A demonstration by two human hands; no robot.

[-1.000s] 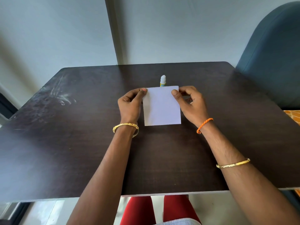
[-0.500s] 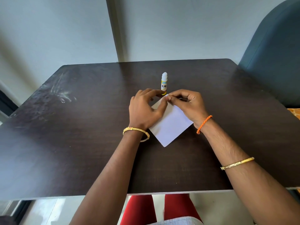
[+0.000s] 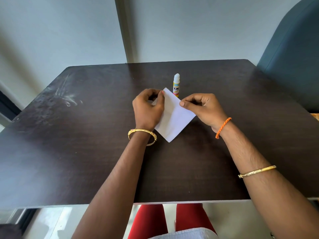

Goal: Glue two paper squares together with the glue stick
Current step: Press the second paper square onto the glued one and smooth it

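- My left hand (image 3: 148, 107) and right hand (image 3: 201, 107) have moved apart, each pinching an edge of the paper squares (image 3: 172, 118), now turned cornerwise on the desk (image 3: 86, 152).
- I judge I'm separating them.
- The glue stick (image 3: 176, 85) stands capped just behind, untouched.

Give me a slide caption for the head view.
Both hands pinch white paper; glue stick upright behind.

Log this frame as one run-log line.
phase: separating sheets | left hand: pinching white paper square at far-left edge | right hand: pinching its right edge | yellow-and-white glue stick: upright, capped, untouched on dark table
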